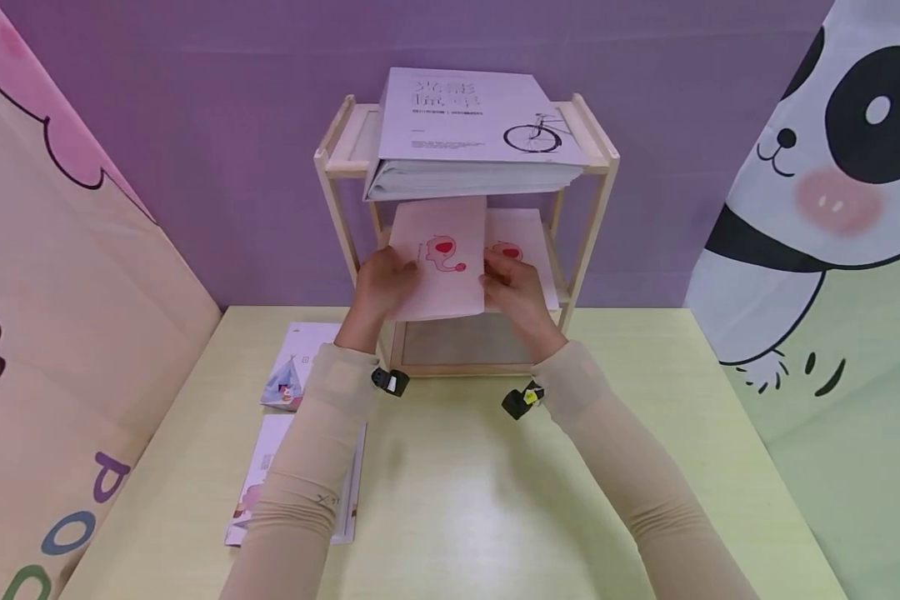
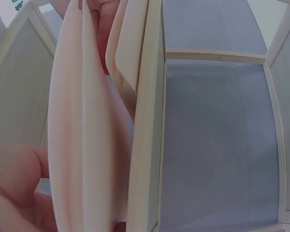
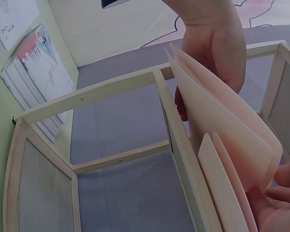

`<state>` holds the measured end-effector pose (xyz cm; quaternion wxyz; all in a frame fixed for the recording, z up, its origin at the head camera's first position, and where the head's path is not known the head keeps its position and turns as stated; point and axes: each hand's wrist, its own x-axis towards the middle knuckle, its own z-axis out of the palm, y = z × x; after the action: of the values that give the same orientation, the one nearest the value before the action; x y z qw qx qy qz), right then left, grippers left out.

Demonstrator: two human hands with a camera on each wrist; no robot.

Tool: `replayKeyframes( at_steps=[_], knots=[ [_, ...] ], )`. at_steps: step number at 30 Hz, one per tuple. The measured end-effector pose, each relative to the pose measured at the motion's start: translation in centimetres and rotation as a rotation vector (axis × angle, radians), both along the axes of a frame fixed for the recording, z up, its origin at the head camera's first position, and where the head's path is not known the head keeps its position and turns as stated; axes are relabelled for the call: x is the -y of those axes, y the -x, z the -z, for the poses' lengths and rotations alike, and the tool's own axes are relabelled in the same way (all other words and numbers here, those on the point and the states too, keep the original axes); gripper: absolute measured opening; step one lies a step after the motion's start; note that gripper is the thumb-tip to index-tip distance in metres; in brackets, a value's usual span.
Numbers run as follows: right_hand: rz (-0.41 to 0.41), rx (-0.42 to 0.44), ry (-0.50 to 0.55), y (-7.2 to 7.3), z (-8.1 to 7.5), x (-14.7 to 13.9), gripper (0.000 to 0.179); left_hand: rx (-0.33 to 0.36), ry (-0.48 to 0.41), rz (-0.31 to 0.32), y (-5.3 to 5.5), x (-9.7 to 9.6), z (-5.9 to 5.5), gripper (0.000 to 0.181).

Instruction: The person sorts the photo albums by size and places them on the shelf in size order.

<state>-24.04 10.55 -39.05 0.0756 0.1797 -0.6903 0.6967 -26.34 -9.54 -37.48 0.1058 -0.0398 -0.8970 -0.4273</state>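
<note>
A pink booklet [image 1: 442, 283] with a red elephant drawing is held at the middle shelf of a small wooden rack [image 1: 594, 225]. My left hand [image 1: 381, 287] grips its left edge, thumb on the cover. At its right edge, my right hand [image 1: 519, 292] pinches it, the fingers [image 3: 282, 193] showing at its edge in the right wrist view. A second pink booklet [image 1: 521, 229] with the same drawing lies on the shelf, partly under the first. Both wrist views show the held booklet [image 2: 70, 121] raised off the lower one [image 3: 222, 188], its covers slightly parted.
A thick stack of white books [image 1: 465, 125], the top one bearing a bicycle picture, lies on the rack's top shelf. More books [image 1: 277, 442] [image 1: 311, 342] lie on the table [image 1: 457, 492] at left. The lowest shelf [image 1: 465, 342] sits below the hands. Printed cloth walls enclose the table.
</note>
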Motion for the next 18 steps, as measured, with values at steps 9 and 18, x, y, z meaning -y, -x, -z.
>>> replayKeyframes(
  at_steps=[9,18],
  knots=[
    [0.009,0.010,-0.028,-0.07,-0.17,0.13,0.046,0.057,0.009,-0.047,0.39,-0.52,-0.03,0.041],
    [-0.004,0.010,-0.047,0.30,-0.09,0.30,0.043,0.082,-0.026,-0.062,0.86,-0.77,0.24,0.046]
  ],
)
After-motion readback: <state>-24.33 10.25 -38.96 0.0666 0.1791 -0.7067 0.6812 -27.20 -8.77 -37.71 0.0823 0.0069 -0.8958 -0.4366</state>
